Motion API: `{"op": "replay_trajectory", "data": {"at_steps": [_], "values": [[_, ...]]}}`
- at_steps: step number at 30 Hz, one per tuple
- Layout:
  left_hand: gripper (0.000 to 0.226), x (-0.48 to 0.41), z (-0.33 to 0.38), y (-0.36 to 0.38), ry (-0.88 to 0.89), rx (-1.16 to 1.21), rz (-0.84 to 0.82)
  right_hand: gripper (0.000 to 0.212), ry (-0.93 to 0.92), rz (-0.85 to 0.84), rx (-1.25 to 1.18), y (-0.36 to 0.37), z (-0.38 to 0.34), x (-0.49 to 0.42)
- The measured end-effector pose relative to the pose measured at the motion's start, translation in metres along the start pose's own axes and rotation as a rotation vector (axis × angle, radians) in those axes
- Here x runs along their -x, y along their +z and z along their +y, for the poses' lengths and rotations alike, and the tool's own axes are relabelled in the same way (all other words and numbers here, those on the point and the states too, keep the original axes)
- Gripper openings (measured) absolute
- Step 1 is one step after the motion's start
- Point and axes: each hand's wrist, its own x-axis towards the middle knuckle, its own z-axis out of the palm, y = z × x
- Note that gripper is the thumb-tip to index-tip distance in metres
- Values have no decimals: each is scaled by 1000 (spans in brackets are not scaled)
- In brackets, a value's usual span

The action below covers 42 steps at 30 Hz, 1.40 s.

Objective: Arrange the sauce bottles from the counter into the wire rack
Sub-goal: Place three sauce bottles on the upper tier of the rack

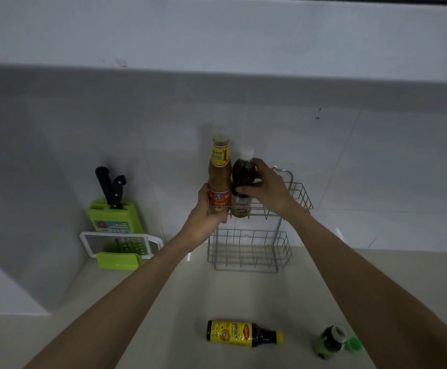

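1. Pale tiled wall [377,161] and a light counter [190,294] fill the dim view; the wire rack [251,249] stands on the counter against the wall and has two tiers.
2. Left hand [206,209] wraps the lower part of a tall tan sauce bottle [219,177], which stands upright at the left end of the rack's upper tier; the fingers curl behind the bottle and are mostly hidden, with only the thumb showing on the label.
3. Right hand [266,187] clasps a dark bottle [241,193] with a white cap, touching the tan one on its right; thumb and fingers close around its middle.
4. Whether either bottle's base rests on the tier's wires cannot be told, since hands and labels cover them.
5. The rack's lower tier holds no bottles.
6. In front of the rack, a yellow-labelled bottle [243,333] lies on its side, and a green-capped bottle [333,342] lies to its right, blurred.
7. Left of the rack stand a green knife block [113,217] and a grater [126,247].
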Motion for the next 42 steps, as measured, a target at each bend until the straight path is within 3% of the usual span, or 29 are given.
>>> {"op": "replay_trajectory", "data": {"at_steps": [8, 10, 13, 14, 16, 19, 21, 25, 30, 33, 35, 39, 42], "values": [[91, 0, -6, 0, -8, -20, -51, 63, 113, -18, -22, 10, 3, 7], [90, 5, -8, 2, -16, -48, -50, 66, 57, 97, -46, 16, 1, 19], [84, 18, -35, 7, -20, -104, 105, 46, -87, 412, -66, 36, 11, 62], [80, 24, -50, 8, -31, -112, 159, 40, -82, 380, -44, 45, 21, 81], [71, 41, -82, 11, -102, -150, 174, 40, 37, 42, 58, 62, 53, 119], [63, 69, -129, 17, -217, -268, 2, 69, 295, -646, 347, 85, 110, 169], [60, 83, -152, 21, -271, -351, -142, 84, 348, -818, 553, 98, 135, 196], [57, 96, -175, 28, -350, -423, -346, 68, 297, -784, 759, 112, 147, 217], [61, 98, -176, 39, -314, -487, -445, 54, 196, -812, 791, 110, 131, 195], [73, 96, -173, 42, -317, -479, -546, 50, 16, -817, 838, 98, 114, 173], [67, 96, -173, 40, -342, -432, -606, 46, -134, -786, 869, 89, 101, 160], [37, 96, -170, 39, -311, -194, -492, 41, -409, -603, 822, 70, 80, 137], [33, 94, -159, 39, -269, 28, -296, 69, -303, -333, 497, 58, 68, 135]]}}
